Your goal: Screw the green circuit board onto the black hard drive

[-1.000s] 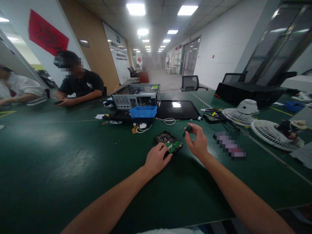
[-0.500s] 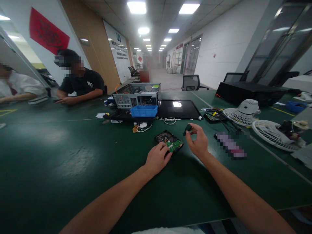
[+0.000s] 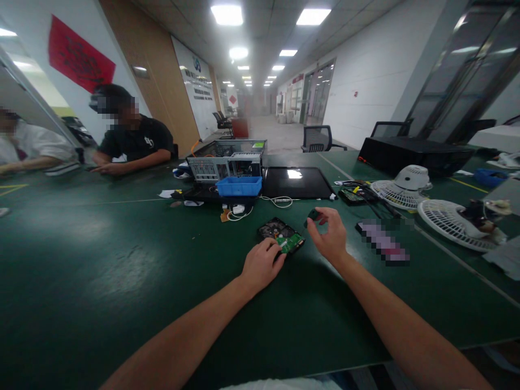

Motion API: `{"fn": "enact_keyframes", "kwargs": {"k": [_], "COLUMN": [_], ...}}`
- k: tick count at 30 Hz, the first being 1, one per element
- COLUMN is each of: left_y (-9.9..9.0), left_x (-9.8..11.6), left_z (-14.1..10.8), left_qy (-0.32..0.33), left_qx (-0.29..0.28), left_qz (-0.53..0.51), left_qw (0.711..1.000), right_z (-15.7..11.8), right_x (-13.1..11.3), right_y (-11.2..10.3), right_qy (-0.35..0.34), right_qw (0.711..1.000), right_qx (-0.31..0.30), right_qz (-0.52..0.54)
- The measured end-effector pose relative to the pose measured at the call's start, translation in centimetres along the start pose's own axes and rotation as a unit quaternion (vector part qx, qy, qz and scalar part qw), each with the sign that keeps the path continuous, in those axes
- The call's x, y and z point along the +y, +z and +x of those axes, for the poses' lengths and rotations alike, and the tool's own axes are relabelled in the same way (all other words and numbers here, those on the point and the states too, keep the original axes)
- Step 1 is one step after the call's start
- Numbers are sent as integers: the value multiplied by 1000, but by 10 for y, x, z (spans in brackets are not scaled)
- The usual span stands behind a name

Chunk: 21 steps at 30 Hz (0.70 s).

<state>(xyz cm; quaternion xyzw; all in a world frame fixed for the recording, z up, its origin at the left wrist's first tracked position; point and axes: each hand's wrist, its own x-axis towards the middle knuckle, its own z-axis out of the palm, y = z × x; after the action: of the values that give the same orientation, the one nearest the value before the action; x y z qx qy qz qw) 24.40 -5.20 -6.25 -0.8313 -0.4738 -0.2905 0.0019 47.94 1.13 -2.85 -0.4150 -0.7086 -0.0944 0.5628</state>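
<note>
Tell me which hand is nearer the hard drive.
Left. The left hand touches the near side of the hard drive; the right hand is apart from it, off its right side, holding a dark tool.

Your hard drive (image 3: pixel 274 229) lies on the table (image 3: pixel 134 309) at frame centre, touching your left hand (image 3: pixel 262 264), with your right hand (image 3: pixel 331 234) to its right. Behind it, the tray (image 3: pixel 239 187) sits before the computer case (image 3: pixel 207 169); fan parts (image 3: pixel 400 189) lie at frame right.

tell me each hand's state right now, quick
Left hand: fingers on the hard drive; whether closed cannot be told.
Right hand: closed, holding a dark-handled screwdriver.
</note>
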Motion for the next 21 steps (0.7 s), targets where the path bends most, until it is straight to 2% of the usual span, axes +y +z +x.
{"fn": "enact_keyframes", "kwargs": {"k": [9,15,21], "left_y": [0,-2,-2], "left_x": [0,1,2], "left_z": [0,1,1], "left_qy": [-1,-5,-1], "left_qx": [-3,-6,-9], "left_qz": [-1,1,1], "left_qw": [1000,1000,1000], "right_z": [-3,-2,-4], "right_x": [0,3,4], "right_y": [1,1,4], "right_qy": [41,15,49], "right_qw": [999,1000,996], "right_qx": [-21,-15,-35], "right_qz": [11,-4,61]}}
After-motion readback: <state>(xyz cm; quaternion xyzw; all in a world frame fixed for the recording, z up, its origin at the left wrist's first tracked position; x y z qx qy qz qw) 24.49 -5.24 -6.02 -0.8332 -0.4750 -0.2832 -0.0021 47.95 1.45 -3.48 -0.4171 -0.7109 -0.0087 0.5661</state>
